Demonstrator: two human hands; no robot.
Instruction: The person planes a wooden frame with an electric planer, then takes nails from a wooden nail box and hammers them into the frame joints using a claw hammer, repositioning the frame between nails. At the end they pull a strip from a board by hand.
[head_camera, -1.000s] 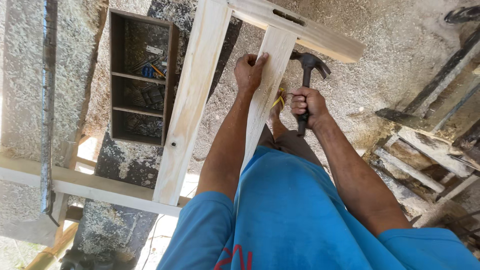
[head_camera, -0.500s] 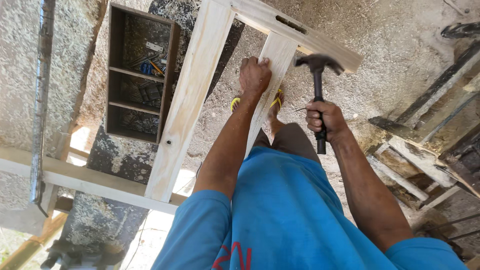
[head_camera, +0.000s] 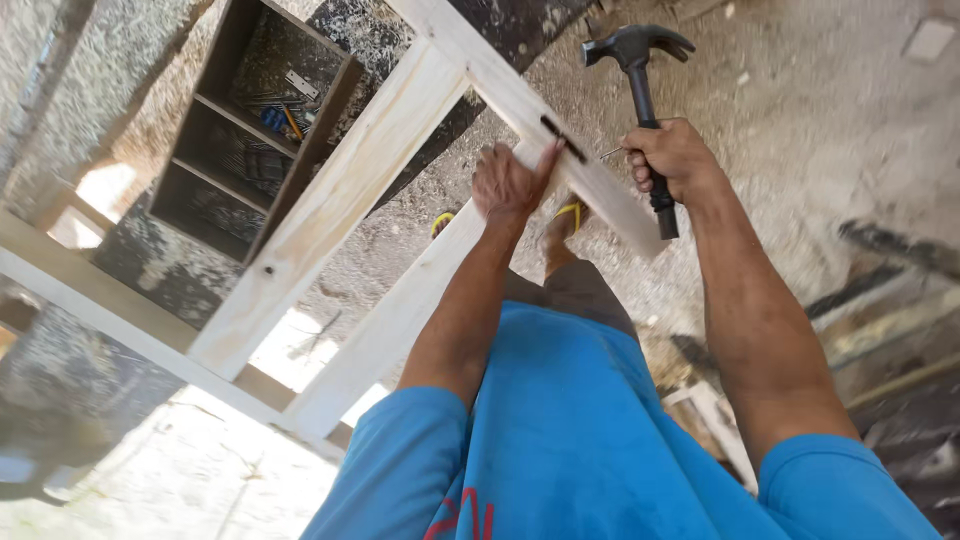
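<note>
a dark wooden box (head_camera: 300, 140) with shelf compartments lies on the gritty floor (head_camera: 800, 110) behind the frame (head_camera: 340, 215); its upper compartment holds a pale hinge and what look like small tools, one blue, too blurred to be sure. the left hand (head_camera: 508, 182) presses flat on the pale frame, fingertips by a dark slot. the right hand (head_camera: 675, 158) is closed round a black hammer (head_camera: 640, 80), raised beside the frame's crosspiece. timber offcuts (head_camera: 890, 300) lie to the right.
</note>
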